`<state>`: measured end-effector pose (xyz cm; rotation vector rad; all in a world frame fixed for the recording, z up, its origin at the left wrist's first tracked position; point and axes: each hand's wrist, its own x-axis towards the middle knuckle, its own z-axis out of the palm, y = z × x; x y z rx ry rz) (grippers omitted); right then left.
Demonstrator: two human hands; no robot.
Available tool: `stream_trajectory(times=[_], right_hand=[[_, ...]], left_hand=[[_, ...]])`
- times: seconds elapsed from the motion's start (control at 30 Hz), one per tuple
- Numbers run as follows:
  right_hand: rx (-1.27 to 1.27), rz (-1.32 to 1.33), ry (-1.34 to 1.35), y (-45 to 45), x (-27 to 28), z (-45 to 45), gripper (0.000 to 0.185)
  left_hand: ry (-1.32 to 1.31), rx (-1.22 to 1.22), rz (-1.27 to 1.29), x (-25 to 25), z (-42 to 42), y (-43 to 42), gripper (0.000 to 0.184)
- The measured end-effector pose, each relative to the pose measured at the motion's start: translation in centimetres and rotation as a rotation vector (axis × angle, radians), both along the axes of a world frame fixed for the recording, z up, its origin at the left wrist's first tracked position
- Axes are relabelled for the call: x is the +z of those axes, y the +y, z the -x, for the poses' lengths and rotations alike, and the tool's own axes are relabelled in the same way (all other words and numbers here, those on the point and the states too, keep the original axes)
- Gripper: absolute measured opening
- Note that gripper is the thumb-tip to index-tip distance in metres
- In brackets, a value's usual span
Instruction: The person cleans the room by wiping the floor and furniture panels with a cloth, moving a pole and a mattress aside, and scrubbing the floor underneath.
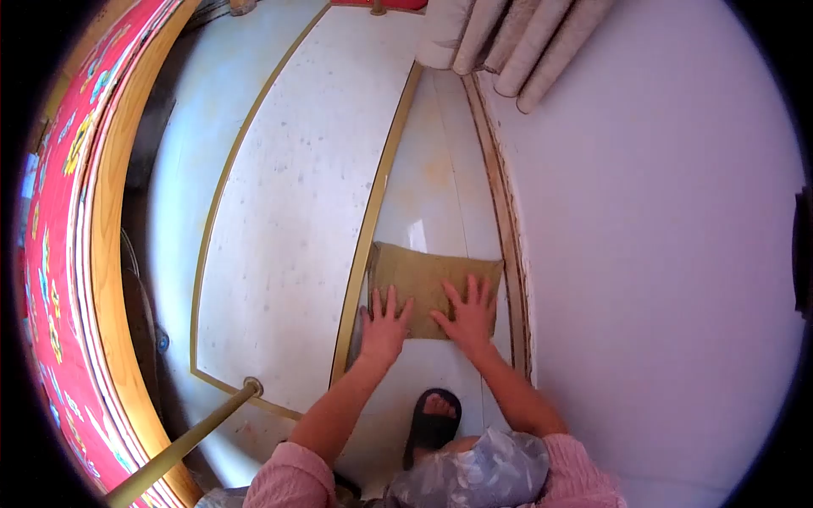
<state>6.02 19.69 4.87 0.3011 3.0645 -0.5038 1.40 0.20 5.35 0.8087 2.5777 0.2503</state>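
Note:
An olive-brown cloth (428,275) lies spread flat on the pale tiled floor (432,169). My left hand (385,328) presses palm down on its left part, fingers apart. On the cloth's right part rests my right hand (470,317), also palm down with the fingers spread. Neither hand grasps anything. Close to the left hand runs the gold edge of a large white panel (288,195). A gold tube (186,444) rises from a round fitting near the panel's front corner, like the leg of an upturned table.
A pale wall (660,237) with brown skirting (508,220) bounds the right side. Several cream rolls (550,51) lean at the far end. To the left is a wooden bed frame (114,212) with red patterned bedding (63,229). A black sandal (434,427) is on one foot.

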Motion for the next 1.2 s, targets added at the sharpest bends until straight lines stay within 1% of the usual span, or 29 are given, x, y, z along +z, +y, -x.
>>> stream_trajectory(times=[0.1, 0.13, 0.2, 0.23, 0.3, 0.33, 0.4, 0.47, 0.5, 0.57, 0.6, 0.67, 0.7, 0.73, 0.77, 0.8, 0.87, 0.93, 1.0, 1.1, 1.2], right_hand=[[-0.090, -0.252, -0.101, -1.3, -1.5, -0.6, 0.061], [-0.005, -0.171, -0.024, -0.7, -2.4, 0.0, 0.058], [0.163, -0.013, 0.136, 1.1, -4.7, 1.5, 0.051], [0.143, 0.027, 0.146, 1.6, -4.9, 3.2, 0.047], [0.098, 0.112, 0.161, 2.7, -5.4, 7.6, 0.040], [0.070, 0.087, 0.224, 3.1, -3.8, 9.8, 0.038], [0.056, 0.001, 0.384, 4.0, 0.2, 14.4, 0.035], [0.106, -0.146, 0.535, 5.9, 4.0, 18.9, 0.032], [0.140, -0.231, 0.591, 6.7, 5.9, 21.1, 0.031], [0.147, -0.262, 0.635, 7.4, 8.2, 24.8, 0.034], [0.186, -0.278, 0.563, 8.4, 7.7, 26.9, 0.038], [0.265, -0.315, 0.417, 10.8, 5.0, 30.1, 0.048], [0.230, -0.239, 0.221, 11.6, 1.3, 30.6, 0.056], [0.191, -0.160, 0.025, 12.6, -3.8, 31.0, 0.064], [0.147, -0.079, -0.167, 13.0, -6.6, 31.0, 0.072], [0.107, -0.107, -0.266, 11.2, -4.0, 30.2, 0.079], [0.138, -0.120, -0.180, 11.4, -4.9, 30.2, 0.082], [0.135, -0.098, -0.159, 11.4, -4.8, 29.2, 0.083], [0.121, -0.049, -0.155, 11.3, -3.8, 29.8, 0.083], [0.113, -0.073, -0.013, 11.1, -5.6, 28.6, 0.083], [0.055, -0.093, 0.021, 9.3, -5.7, 24.9, 0.085]], left_hand=[[0.117, -0.013, -0.052, -2.3, -0.8, 1.1, 0.061], [0.121, -0.028, -0.155, -3.0, -0.4, 1.0, 0.054], [0.080, -0.056, -0.206, -3.9, 1.2, 1.1, 0.051], [0.067, -0.070, -0.231, -3.9, 2.8, 1.5, 0.049], [0.040, 0.007, -0.232, -2.8, 6.6, 3.4, 0.042], [0.023, 0.048, -0.237, -1.4, 8.6, 4.6, 0.039], [0.222, 0.120, -0.405, 1.7, 12.8, 6.5, 0.042], [0.360, 0.102, -0.483, 4.2, 16.8, 7.8, 0.042], [0.411, 0.106, -0.493, 5.4, 18.5, 8.5, 0.042], [0.511, 0.113, -0.511, 6.7, 21.3, 9.8, 0.043], [0.528, 0.113, -0.474, 6.2, 22.5, 10.4, 0.043], [0.559, 0.115, -0.404, 3.9, 24.4, 11.6, 0.045], [0.473, 0.078, -0.303, 2.7, 24.6, 11.8, 0.046], [0.384, 0.039, -0.200, 1.3, 24.7, 11.6, 0.047], [0.299, -0.004, -0.095, 0.0, 24.8, 11.2, 0.048], [0.269, 0.003, -0.078, -1.5, 24.6, 10.7, 0.051], [0.192, 0.024, -0.051, -4.2, 23.3, 10.2, 0.056], [0.268, 0.039, 0.005, -5.5, 22.7, 10.8, 0.058], [0.358, 0.069, 0.061, -6.0, 22.9, 11.5, 0.058], [0.346, 0.158, 0.118, -5.9, 22.1, 12.3, 0.052], [0.385, 0.107, 0.130, -5.8, 19.5, 10.9, 0.049]])
